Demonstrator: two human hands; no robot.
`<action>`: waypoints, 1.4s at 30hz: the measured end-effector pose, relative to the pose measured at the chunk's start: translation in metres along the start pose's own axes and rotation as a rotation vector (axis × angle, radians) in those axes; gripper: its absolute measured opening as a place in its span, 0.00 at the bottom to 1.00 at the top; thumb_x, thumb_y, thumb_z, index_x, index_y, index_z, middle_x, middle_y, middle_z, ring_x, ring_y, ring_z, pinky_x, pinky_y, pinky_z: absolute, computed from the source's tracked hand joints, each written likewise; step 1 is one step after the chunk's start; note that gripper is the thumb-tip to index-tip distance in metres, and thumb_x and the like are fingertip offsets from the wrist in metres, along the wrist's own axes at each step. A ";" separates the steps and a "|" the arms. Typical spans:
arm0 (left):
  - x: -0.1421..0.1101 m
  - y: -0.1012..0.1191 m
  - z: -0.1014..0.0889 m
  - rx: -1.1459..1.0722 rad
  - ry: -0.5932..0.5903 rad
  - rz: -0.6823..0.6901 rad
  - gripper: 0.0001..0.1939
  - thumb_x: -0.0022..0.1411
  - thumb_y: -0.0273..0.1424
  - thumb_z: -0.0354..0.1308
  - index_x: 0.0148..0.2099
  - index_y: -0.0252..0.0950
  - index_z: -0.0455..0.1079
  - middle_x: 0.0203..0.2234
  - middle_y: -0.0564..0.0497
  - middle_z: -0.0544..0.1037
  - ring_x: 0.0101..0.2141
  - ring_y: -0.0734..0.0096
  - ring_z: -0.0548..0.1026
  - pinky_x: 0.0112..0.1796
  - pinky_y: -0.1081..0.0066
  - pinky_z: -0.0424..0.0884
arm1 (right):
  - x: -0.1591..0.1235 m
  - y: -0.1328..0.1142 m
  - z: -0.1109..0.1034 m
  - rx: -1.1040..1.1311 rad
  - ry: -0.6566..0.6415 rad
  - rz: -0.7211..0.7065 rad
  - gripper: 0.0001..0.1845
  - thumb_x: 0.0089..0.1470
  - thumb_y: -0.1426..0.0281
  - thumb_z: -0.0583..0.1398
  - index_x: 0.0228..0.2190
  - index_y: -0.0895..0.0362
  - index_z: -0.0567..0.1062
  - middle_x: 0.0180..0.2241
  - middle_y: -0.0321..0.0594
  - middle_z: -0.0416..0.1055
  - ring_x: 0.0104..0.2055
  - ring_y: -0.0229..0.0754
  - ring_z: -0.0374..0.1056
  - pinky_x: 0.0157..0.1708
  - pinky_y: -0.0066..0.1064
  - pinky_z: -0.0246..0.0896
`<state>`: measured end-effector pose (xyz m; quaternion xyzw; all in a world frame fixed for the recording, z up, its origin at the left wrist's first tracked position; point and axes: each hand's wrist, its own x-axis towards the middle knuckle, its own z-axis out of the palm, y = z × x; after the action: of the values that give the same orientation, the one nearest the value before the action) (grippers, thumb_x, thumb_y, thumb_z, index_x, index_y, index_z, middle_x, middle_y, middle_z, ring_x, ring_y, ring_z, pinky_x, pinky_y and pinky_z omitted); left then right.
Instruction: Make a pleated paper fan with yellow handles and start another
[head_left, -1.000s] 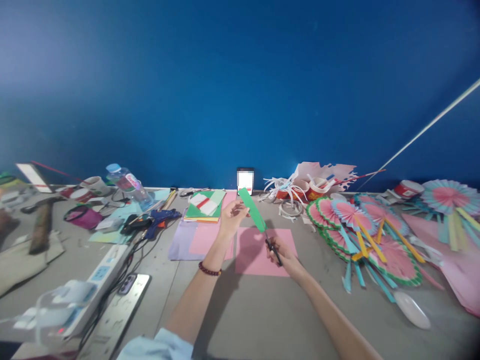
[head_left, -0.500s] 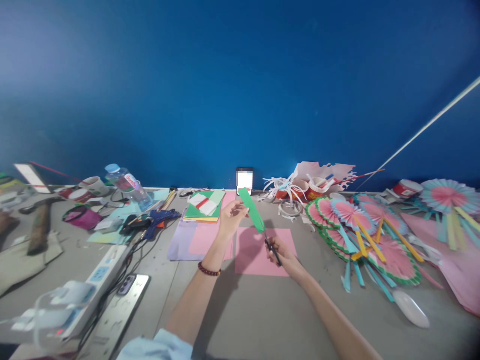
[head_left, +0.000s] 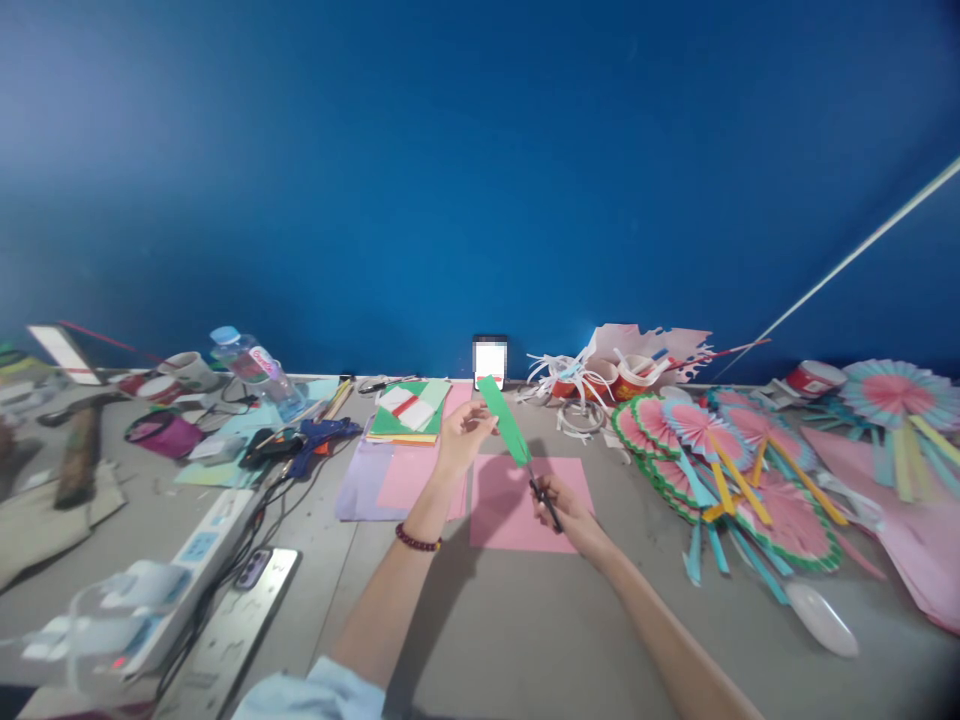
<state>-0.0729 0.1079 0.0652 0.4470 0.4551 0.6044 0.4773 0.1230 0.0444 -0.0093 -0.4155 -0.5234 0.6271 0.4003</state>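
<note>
A strip of green paper [head_left: 507, 420] slants through the air in front of me, pinched along its left side by my left hand [head_left: 466, 436]. My right hand [head_left: 564, 508] is closed around the black handles of a pair of scissors [head_left: 546, 503]. Their blades reach up to the strip's lower end, where the paper looks cut or notched. Below both hands a pink sheet of paper [head_left: 525, 535] lies flat on the table. Left of it are more pink and lilac sheets [head_left: 364, 490], with a stack of green, white and yellow paper [head_left: 409, 412] behind.
Pleated paper fans [head_left: 787, 515] crowd the right side, near a white computer mouse [head_left: 823, 620]. To the left are a power strip [head_left: 191, 575], a phone [head_left: 255, 570], a blue glue gun [head_left: 311, 445], a bottle [head_left: 259, 370] and a hammer [head_left: 81, 450]. A lit screen [head_left: 490, 362] stands against the blue wall.
Almost nothing differs. Both hands, the green strip and the scissors keep nearly the same place; the scissor handles have shifted very slightly.
</note>
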 end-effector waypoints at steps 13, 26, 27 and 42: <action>0.002 -0.004 -0.003 0.035 -0.005 0.017 0.16 0.47 0.34 0.67 0.39 0.33 0.72 0.28 0.52 0.76 0.24 0.73 0.76 0.29 0.70 0.72 | -0.004 -0.017 0.006 0.037 0.019 0.059 0.27 0.34 0.51 0.69 0.29 0.54 0.66 0.21 0.31 0.63 0.21 0.32 0.57 0.20 0.25 0.54; 0.000 0.002 -0.003 0.046 -0.010 0.018 0.15 0.46 0.34 0.67 0.38 0.34 0.72 0.26 0.52 0.76 0.25 0.72 0.75 0.29 0.70 0.72 | -0.004 -0.014 0.005 0.011 0.025 0.089 0.24 0.37 0.55 0.67 0.30 0.55 0.65 0.21 0.30 0.61 0.22 0.32 0.57 0.22 0.25 0.52; 0.000 0.002 -0.003 0.051 -0.008 0.017 0.15 0.46 0.34 0.67 0.38 0.34 0.72 0.26 0.52 0.76 0.25 0.72 0.75 0.29 0.70 0.72 | -0.004 -0.014 0.005 0.012 0.024 0.092 0.24 0.37 0.55 0.68 0.30 0.55 0.65 0.22 0.30 0.61 0.22 0.32 0.57 0.22 0.26 0.52; 0.003 -0.003 -0.006 0.053 -0.013 0.023 0.15 0.47 0.33 0.67 0.38 0.34 0.73 0.29 0.50 0.76 0.26 0.72 0.75 0.32 0.68 0.73 | -0.003 -0.010 0.006 -0.009 0.068 0.063 0.20 0.37 0.58 0.67 0.27 0.55 0.65 0.18 0.27 0.58 0.19 0.30 0.52 0.19 0.24 0.47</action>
<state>-0.0792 0.1105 0.0617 0.4687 0.4628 0.5947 0.4610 0.1187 0.0406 0.0014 -0.4546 -0.4990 0.6225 0.3960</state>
